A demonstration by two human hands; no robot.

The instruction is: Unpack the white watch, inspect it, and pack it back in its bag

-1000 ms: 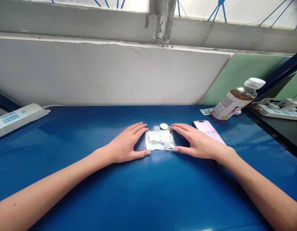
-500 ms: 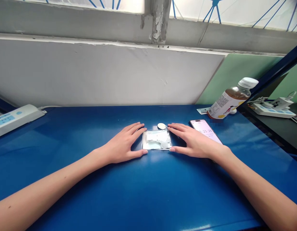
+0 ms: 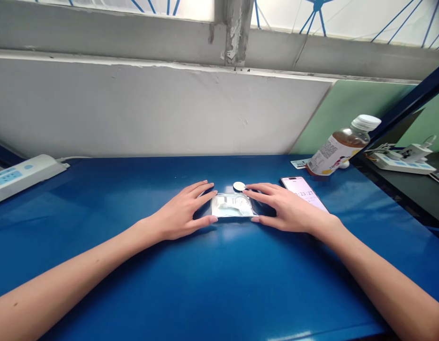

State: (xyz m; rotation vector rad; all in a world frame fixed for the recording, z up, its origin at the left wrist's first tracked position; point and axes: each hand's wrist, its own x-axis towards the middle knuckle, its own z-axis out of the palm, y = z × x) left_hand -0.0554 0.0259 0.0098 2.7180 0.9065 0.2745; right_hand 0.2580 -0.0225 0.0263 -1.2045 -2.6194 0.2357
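Observation:
A small clear plastic packet (image 3: 234, 205) with whitish contents lies between my hands on the blue table (image 3: 212, 284). My left hand (image 3: 187, 210) touches its left edge, the thumb apart from the fingers. At the right edge is my right hand (image 3: 279, 206), its fingers also spread from the thumb. Just behind the packet sits a round white disc (image 3: 239, 186), close to the fingertips of my right hand. What exactly is inside the packet is hard to make out through the glare.
A phone (image 3: 304, 193) showing a timer lies beside my right hand. Behind it are a drink bottle (image 3: 335, 154) and a small card (image 3: 299, 164). Power strips sit at the far left (image 3: 23, 175) and far right (image 3: 404, 163). A pale wall (image 3: 162, 109) rises behind the table.
The packet's surface has shifted slightly, its front edge now farther back and its contents showing more clearly. The fingertips of my right hand have moved slightly left.

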